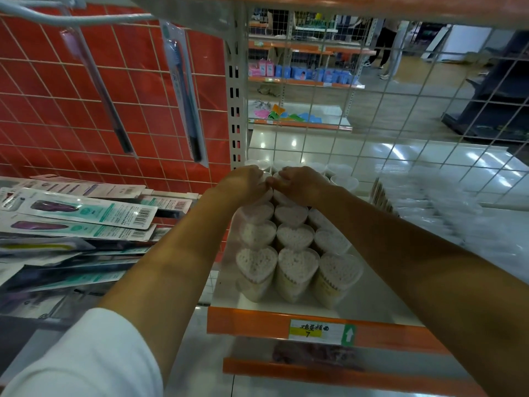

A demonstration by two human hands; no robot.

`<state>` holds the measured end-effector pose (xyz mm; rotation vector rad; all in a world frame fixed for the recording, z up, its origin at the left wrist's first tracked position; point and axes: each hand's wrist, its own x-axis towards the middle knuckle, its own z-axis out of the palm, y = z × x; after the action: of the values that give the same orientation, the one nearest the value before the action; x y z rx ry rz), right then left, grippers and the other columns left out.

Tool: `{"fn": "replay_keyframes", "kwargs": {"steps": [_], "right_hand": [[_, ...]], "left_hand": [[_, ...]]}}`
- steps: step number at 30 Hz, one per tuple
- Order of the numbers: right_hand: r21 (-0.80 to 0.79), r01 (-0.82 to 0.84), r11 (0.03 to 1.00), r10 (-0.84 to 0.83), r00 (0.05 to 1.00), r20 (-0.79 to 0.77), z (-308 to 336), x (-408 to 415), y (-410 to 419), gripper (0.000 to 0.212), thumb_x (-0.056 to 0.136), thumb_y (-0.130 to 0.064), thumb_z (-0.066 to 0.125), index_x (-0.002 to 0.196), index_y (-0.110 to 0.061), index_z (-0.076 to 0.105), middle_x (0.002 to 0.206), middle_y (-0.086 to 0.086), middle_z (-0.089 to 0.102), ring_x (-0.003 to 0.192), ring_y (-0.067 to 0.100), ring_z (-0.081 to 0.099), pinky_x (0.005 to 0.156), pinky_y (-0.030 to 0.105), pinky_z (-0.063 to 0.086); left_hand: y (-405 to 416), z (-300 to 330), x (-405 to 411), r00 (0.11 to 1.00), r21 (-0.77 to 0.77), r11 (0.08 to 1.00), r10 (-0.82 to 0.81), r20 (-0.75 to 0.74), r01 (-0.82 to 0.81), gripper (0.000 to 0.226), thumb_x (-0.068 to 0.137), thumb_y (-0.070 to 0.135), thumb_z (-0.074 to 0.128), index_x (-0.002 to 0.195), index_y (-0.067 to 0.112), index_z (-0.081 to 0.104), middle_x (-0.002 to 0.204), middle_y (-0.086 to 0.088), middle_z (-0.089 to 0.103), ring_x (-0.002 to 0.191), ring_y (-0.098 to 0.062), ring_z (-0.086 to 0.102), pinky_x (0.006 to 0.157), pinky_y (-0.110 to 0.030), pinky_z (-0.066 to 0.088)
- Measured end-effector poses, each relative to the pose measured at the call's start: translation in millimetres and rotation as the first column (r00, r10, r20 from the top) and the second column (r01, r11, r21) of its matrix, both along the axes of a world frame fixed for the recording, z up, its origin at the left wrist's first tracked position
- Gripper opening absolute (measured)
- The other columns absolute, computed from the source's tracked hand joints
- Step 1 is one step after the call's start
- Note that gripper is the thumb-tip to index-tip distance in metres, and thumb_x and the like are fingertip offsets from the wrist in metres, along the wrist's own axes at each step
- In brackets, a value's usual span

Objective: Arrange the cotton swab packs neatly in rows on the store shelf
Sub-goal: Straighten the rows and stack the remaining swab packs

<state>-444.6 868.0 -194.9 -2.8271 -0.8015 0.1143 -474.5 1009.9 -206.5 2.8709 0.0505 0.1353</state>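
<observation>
Clear stiff plastic: fingers of the left hand [247, 180] and right hand [300, 183] curl down over cotton swab packs [294, 239] toward the back of the shelf [286, 320]; the exact pinch is hidden. Packs stand in three rows reaching the front edge. Judged light, smooth and tippable; best gripped round the sides.

Heart-shaped cotton swab packs [294, 265]: clear, white-tipped contents. Shelf edge [252, 320]: orange; price label [317, 331] white with yellow strip, green arrow tab. Backing panel [51, 90]: red behind pale wire grid. Sleeve [94, 365]: white.
</observation>
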Motion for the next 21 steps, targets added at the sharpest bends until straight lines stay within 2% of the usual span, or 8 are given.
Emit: {"fn": "replay_keyframes", "kwargs": {"steps": [4,7,10,12,13,15,18,21], "right_hand": [[0.099,-0.020,0.995,0.019,1.000,0.011,3,-7,-6,0.057,0.096,-0.045,0.023,0.127,-0.005,0.049,0.127,0.015,0.051,0.117,0.026,0.046,0.092,0.030,0.034],[0.281,-0.059,0.958,0.045,0.997,0.056,10,-29,-22,0.050,0.096,-0.040,0.041,0.128,-0.003,0.050,0.133,0.014,0.051,0.122,0.026,0.046,0.090,0.023,0.032],[0.456,-0.112,0.883,0.077,0.992,0.095,14,-65,-44,0.039,0.092,-0.033,0.052,0.120,-0.007,0.059,0.120,0.011,0.061,0.108,0.021,0.057,0.083,0.020,0.039],[0.511,-0.144,0.848,0.086,0.987,0.135,12,-91,-63,0.031,0.090,-0.026,0.056,0.114,-0.008,0.063,0.113,0.008,0.065,0.098,0.011,0.057,0.076,0.009,0.040],[0.510,-0.132,0.850,0.076,0.989,0.128,10,-104,-74,0.030,0.089,-0.026,0.057,0.114,-0.011,0.064,0.114,0.003,0.065,0.099,0.006,0.055,0.076,0.005,0.037],[0.466,-0.112,0.878,0.063,0.991,0.118,-1,-126,-95,0.029,0.090,-0.028,0.056,0.115,-0.016,0.063,0.114,-0.006,0.060,0.103,0.005,0.051,0.078,0.009,0.034],[0.293,-0.230,0.928,0.110,0.921,0.374,-18,-154,-113,0.028,0.087,-0.029,0.053,0.099,-0.008,0.068,0.101,0.006,0.065,0.093,0.018,0.055,0.077,0.018,0.038],[0.297,-0.265,0.917,0.086,0.861,0.501,-40,-167,-122,0.039,0.079,-0.034,0.052,0.095,-0.003,0.071,0.096,0.013,0.068,0.092,0.020,0.048,0.075,0.031,0.051]], "left_hand": [[-4,8,-13,0.999,-0.061,0.997,-0.034,0.028,0.036,0.037,0.096,0.031,0.044,0.123,0.007,0.051,0.125,-0.013,0.054,0.112,-0.027,0.052,0.087,-0.030,0.039],[-7,15,-40,0.986,-0.114,0.988,-0.083,0.143,0.100,0.042,0.096,0.029,0.046,0.132,0.007,0.046,0.136,-0.012,0.048,0.120,-0.026,0.047,0.090,-0.029,0.037],[-12,12,-76,0.944,-0.167,0.959,-0.178,0.279,0.230,0.037,0.093,0.020,0.053,0.128,0.007,0.051,0.132,-0.011,0.053,0.120,-0.026,0.050,0.093,-0.027,0.039],[-13,6,-101,0.893,-0.139,0.933,-0.265,0.364,0.333,0.036,0.090,0.017,0.057,0.125,0.006,0.056,0.129,-0.013,0.056,0.120,-0.021,0.050,0.098,-0.028,0.039],[-14,4,-114,0.880,-0.123,0.926,-0.288,0.378,0.356,0.036,0.090,0.020,0.057,0.122,0.006,0.058,0.127,-0.013,0.057,0.118,-0.019,0.051,0.097,-0.027,0.038],[-17,-2,-139,0.847,-0.033,0.921,-0.342,0.408,0.388,0.038,0.087,0.027,0.050,0.115,0.005,0.064,0.120,-0.014,0.062,0.111,-0.018,0.056,0.093,-0.023,0.038],[-23,-18,-165,0.807,0.089,0.922,-0.374,0.458,0.377,0.039,0.083,0.027,0.048,0.106,0.004,0.067,0.111,-0.016,0.065,0.100,-0.027,0.061,0.083,-0.028,0.045],[-28,-29,-176,0.799,0.093,0.930,-0.355,0.486,0.357,0.036,0.082,0.026,0.051,0.105,0.003,0.065,0.108,-0.018,0.065,0.097,-0.035,0.061,0.085,-0.036,0.047]]}}
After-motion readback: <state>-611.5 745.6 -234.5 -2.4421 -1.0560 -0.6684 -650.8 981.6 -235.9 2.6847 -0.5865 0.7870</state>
